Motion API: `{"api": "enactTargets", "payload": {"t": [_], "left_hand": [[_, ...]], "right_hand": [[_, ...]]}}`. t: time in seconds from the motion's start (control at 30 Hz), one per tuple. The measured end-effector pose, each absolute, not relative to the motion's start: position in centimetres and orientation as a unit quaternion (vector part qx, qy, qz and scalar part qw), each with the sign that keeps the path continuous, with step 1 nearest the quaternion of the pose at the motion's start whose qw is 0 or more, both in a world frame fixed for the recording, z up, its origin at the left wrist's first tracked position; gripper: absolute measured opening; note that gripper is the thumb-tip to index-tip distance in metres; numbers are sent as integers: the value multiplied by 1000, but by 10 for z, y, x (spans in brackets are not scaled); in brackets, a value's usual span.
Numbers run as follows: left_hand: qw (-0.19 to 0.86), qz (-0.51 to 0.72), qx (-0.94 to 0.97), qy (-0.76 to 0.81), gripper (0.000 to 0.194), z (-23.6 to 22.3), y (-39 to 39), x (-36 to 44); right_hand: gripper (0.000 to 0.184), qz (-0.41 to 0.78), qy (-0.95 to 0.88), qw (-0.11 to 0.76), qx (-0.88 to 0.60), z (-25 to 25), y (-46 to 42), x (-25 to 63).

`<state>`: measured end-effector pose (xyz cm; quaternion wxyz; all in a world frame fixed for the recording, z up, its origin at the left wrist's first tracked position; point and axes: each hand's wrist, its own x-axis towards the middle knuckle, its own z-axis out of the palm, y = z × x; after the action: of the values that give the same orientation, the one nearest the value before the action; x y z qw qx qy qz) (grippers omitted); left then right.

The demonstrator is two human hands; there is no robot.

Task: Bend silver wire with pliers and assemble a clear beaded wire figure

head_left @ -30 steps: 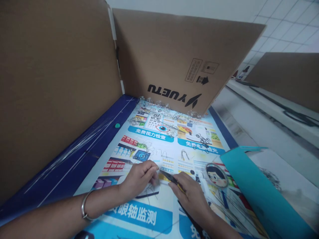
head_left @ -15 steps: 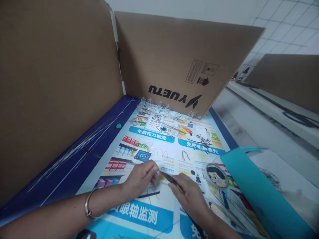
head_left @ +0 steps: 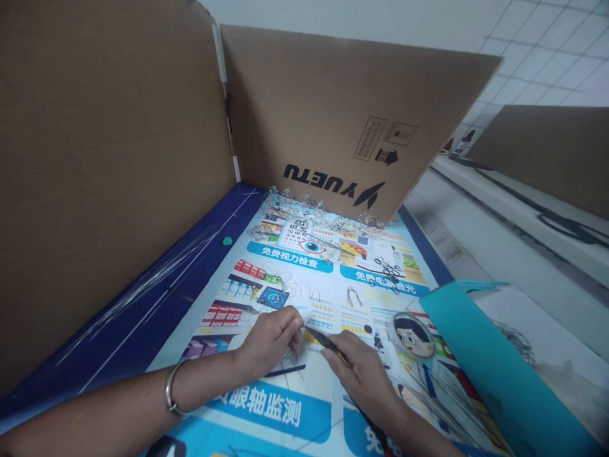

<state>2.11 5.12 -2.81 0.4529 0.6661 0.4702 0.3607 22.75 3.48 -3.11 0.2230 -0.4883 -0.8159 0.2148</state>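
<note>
My left hand (head_left: 272, 337), with a metal bangle on its wrist, is closed in a pinch over the printed sheet (head_left: 316, 374). A thin wire, barely visible, seems to be between its fingertips. From the right, my right hand (head_left: 364, 374) grips a pair of pliers (head_left: 327, 343) with black and yellow handles. The jaws point at my left fingertips and nearly touch them. Bent wire pieces (head_left: 353, 296) lie on the sheet beyond my hands. Loose straight wires (head_left: 450, 406) rest to the right of my right hand.
Cardboard panels stand at the left (head_left: 109, 158) and back (head_left: 333, 108). Many small shaped wires (head_left: 304, 202) are heaped along the back panel's foot. Long straight wires (head_left: 152, 276) lie on the blue left edge. A teal box (head_left: 495, 355) at the right holds tangled wire.
</note>
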Motion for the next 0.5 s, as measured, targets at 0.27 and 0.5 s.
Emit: {"api": "enactTargets", "payload": {"t": [0.27, 0.5], "left_hand": [[482, 364, 646, 468, 30, -28, 52, 23], [583, 368, 573, 444, 30, -26, 52, 24]], "right_hand": [[19, 233, -810, 217, -492, -28, 35, 227], [20, 245, -804, 218, -496, -28, 36, 229]]}}
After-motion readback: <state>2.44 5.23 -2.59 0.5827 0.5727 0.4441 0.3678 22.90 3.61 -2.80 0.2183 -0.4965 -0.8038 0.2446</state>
